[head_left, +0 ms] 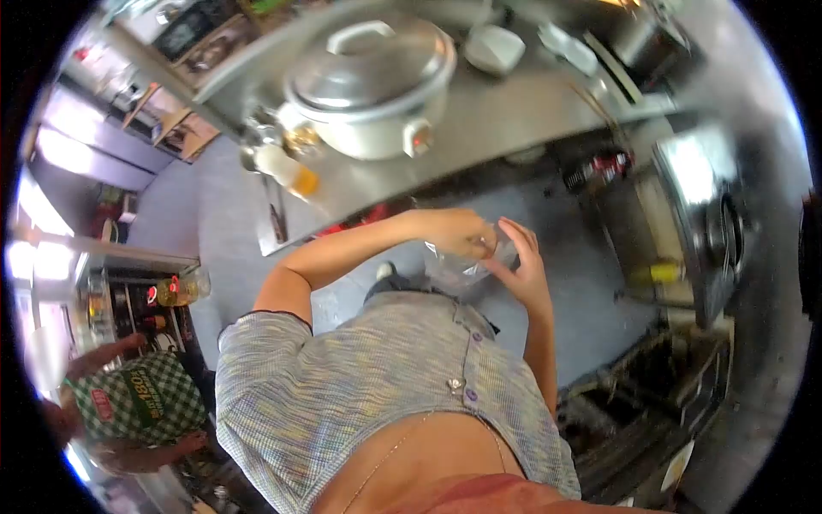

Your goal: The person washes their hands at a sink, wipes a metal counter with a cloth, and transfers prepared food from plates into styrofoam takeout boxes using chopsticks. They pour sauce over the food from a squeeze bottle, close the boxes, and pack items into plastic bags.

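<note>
A crumpled, see-through plastic bag [458,272] hangs between my two hands, in front of my waist. My left hand [455,233] reaches across from the left, its fingers curled at the bag's upper part; I cannot tell whether the fingertips are inside it. On the other side, my right hand [524,264] grips the bag's edge between thumb and fingers. What the bag contains, if anything, does not show clearly.
Ahead is a steel counter [479,111] with a large lidded cooker [368,77], a yellow-tipped squeeze bottle [287,170], a knife [277,221] and a white dish [494,50]. Dark cooking equipment [651,394] stands at right. At left, another person holds a green checked package [141,398].
</note>
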A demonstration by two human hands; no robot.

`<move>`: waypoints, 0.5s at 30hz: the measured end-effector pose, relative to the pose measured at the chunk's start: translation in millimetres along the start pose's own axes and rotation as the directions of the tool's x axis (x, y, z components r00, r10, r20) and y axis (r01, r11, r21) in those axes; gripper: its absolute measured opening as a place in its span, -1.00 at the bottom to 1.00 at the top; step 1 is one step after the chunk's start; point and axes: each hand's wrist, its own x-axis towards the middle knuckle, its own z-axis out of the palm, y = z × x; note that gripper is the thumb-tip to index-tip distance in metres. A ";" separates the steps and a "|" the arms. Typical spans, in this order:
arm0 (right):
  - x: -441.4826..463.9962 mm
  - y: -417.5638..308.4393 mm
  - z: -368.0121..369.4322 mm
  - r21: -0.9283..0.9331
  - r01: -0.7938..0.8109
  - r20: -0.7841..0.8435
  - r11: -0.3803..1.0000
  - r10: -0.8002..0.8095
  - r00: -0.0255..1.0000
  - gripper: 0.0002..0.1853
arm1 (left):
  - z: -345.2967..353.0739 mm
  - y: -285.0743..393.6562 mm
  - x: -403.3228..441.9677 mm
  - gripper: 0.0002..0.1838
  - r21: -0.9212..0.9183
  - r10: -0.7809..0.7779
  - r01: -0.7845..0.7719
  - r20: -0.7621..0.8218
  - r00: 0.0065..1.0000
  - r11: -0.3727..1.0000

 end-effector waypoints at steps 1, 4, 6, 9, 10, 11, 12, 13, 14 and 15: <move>-20.0 12.9 -7.2 0.101 -0.182 0.042 0.978 0.178 0.983 -0.57 | 10.6 2.9 14.8 -0.79 -0.092 0.029 -0.028 0.013 0.999 0.995; -61.1 45.4 -24.7 0.380 -0.520 0.084 0.765 0.532 0.843 -0.83 | 31.7 -6.8 51.5 -0.73 -0.163 -0.051 0.037 -0.080 0.995 0.986; -71.1 60.5 -38.6 0.455 -0.599 0.051 0.659 0.652 0.756 -0.85 | 35.7 -25.1 69.1 -0.71 -0.191 -0.071 0.043 -0.141 0.987 0.981; -71.9 92.1 -53.5 0.546 -0.633 -0.022 0.548 0.765 0.643 -0.79 | 19.3 -63.6 95.2 -0.71 -0.419 -0.320 0.237 -0.141 0.937 0.877; -72.6 109.0 -57.8 0.601 -0.628 -0.033 0.495 0.800 0.598 -0.78 | 11.9 -85.6 106.8 -0.71 -0.523 -0.442 0.305 -0.157 0.883 0.796; -71.6 125.8 -61.3 0.654 -0.612 -0.044 0.445 0.829 0.557 -0.77 | -1.6 -106.7 115.1 -0.70 -0.560 -0.478 0.290 -0.223 0.849 0.776; -68.3 141.6 -62.6 0.721 -0.513 -0.071 0.467 0.785 0.615 -0.78 | -15.4 -132.8 126.3 -0.69 -0.653 -0.558 0.263 -0.294 0.776 0.710; -65.5 160.1 -62.7 0.759 -0.523 -0.056 0.388 0.839 0.541 -0.80 | -33.3 -152.3 136.3 -0.69 -0.749 -0.651 0.223 -0.340 0.679 0.624; -68.0 178.0 -65.5 0.792 -0.527 -0.036 0.306 0.887 0.461 -0.80 | -46.4 -187.3 144.5 -0.69 -0.718 -0.632 0.145 -0.477 0.611 0.681; -71.2 190.4 -72.5 0.815 -0.534 -0.010 0.223 0.928 0.371 -0.78 | -62.3 -209.4 152.8 -0.69 -0.771 -0.699 0.104 -0.499 0.513 0.628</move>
